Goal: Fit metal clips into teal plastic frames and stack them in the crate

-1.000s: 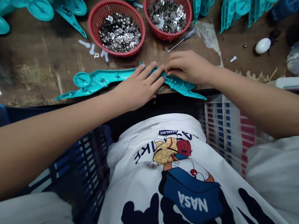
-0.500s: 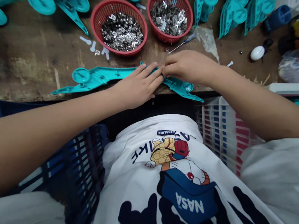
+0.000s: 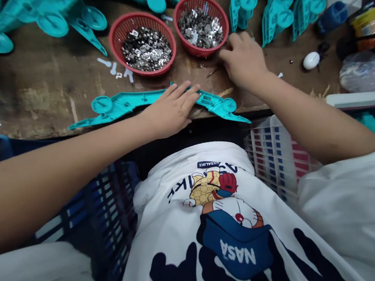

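The left hand (image 3: pixel 170 111) is lying flat, fingers slightly spread, on the middle of one teal plastic part (image 3: pixel 130 101), which is running lengthwise side to side along the table's near edge. The right hand (image 3: pixel 248 60) is curling narrowly beside the right of two red baskets (image 3: pixel 202 52), farther from the body than the part; whether it is holding anything, I cannot tell.

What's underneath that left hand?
The left hand lies across a long turquoise plastic part, which shows on both sides of it. The stretch under the fingers is covered, so any details there can't be seen.
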### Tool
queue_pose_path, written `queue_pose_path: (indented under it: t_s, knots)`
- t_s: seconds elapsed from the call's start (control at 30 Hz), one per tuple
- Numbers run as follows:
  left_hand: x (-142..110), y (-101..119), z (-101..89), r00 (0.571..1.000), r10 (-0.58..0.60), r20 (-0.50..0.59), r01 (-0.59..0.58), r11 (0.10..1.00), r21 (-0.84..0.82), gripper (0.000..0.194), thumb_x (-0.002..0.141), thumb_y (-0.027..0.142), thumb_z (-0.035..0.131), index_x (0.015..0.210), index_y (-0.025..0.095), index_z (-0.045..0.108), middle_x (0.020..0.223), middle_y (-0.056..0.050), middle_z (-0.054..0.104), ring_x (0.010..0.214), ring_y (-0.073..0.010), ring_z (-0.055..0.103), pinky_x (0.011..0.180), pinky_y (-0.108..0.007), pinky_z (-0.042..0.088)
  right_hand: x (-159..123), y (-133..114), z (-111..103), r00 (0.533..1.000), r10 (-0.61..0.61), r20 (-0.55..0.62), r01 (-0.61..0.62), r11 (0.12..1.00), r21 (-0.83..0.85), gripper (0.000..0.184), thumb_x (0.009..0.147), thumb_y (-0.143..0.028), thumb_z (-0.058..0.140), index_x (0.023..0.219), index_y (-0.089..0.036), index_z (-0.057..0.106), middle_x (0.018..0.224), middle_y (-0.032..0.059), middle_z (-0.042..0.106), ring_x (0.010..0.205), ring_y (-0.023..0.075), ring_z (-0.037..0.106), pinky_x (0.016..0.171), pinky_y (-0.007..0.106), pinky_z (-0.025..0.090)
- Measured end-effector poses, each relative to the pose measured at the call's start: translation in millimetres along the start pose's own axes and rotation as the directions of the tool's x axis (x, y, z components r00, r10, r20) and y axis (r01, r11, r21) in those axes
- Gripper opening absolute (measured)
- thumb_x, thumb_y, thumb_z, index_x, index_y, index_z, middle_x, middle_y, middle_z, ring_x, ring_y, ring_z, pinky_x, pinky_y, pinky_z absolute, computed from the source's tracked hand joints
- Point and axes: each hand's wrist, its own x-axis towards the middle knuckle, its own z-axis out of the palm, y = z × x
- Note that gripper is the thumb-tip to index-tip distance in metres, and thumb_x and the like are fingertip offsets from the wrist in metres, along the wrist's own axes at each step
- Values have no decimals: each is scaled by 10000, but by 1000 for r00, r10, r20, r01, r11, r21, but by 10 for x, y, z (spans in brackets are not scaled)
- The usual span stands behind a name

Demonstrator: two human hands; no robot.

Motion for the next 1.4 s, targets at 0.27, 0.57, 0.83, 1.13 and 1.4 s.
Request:
queue_pose_path:
  t_s: [0.27, 0.57, 0.83, 1.13, 1.4]
  knots:
    - [73, -37, 81, 994, -43, -96, 37, 997, -62, 1049, 1119, 291, 866, 1999, 36, 355, 2082, -427, 357, 1988, -521, 409, 1626, -748, 348, -465, -186, -57, 997, -75, 29, 72, 993, 93, 416, 1180, -232, 614, 1452, -176, 925, 1422, 222, 930, 1257, 452, 840, 1069, 534, 637]
    - [98, 60, -85, 999, -31, -18, 31, 999, 14, 919, 1192, 312, 692, 2044, 100, 417, 2086, -334, 443, 1986, -507, 404, 1593, -767, 379, -629, -353, 195, 971, -221, -88, 234, 954, 187, 293, 1098, -196, 682, 1242, -187, 937, 1213, 225, 928, 1106, 427, 819, 932, 484, 577]
    - [203, 81, -173, 998, -57, -32, 59, 997, 57, 821, 1210, 363, 684, 2003, 187, 561, 2046, -260, 552, 1784, -566, 604, 1448, -810, 495, -680, -400, 141, 970, -234, -66, 243, 942, 232, 307, 1169, -231, 645, 1236, -150, 934, 1215, 259, 886, 1151, 468, 799, 1026, 534, 569]
    - [199, 47, -103, 996, -63, -64, 68, 994, 81, 800, 1196, 357, 660, 1965, 142, 607, 1909, -297, 688, 1659, -549, 676, 1380, -800, 539, -694, -500, 231, 959, -261, -112, 281, 932, 230, 374, 1176, -180, 587, 1211, -147, 958, 1224, 254, 899, 1125, 416, 810, 962, 494, 570]
    - [160, -23, -86, 994, -43, -104, 52, 995, 85, 981, 1128, 295, 659, 2061, 117, 414, 1933, -315, 662, 1724, -515, 644, 1396, -752, 546, -518, -73, 149, 956, -61, -288, 189, 878, 440, 302, 1158, -466, 756, 1191, -254, 968, 1059, 172, 930, 1061, 444, 857, 976, 560, 688]
